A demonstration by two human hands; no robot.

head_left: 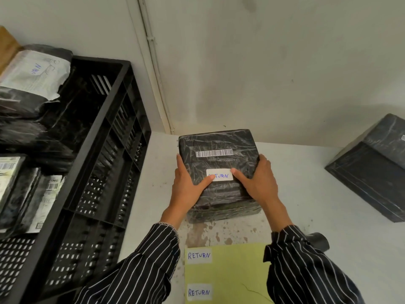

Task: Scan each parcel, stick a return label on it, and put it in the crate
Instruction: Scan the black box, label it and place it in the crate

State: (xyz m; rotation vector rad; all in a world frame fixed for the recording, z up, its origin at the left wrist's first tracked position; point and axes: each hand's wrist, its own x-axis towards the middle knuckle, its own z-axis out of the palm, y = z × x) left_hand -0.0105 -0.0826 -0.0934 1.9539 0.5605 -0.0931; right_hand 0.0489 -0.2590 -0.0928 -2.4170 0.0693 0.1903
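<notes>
the black, film-wrapped parcel [221, 198] before you lies flat, a white barcode strip [214, 153] across its far top and a white return label [221, 176] at its middle. at left, the black slatted crate [122, 150] holds wrapped parcels [32, 132]. nearest you, a yellow sheet [236, 270] carries two spare labels [199, 255]. another black parcel [372, 172] sits at right.

Black sleeves [140, 266] with thin white pinstripes

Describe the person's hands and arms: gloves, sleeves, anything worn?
No gloves: the left hand and right hand are bare, with no ring or watch visible. The left sleeve and right sleeve are long, black with thin white pinstripes. The left cuff has a pale stitched edging.
</notes>
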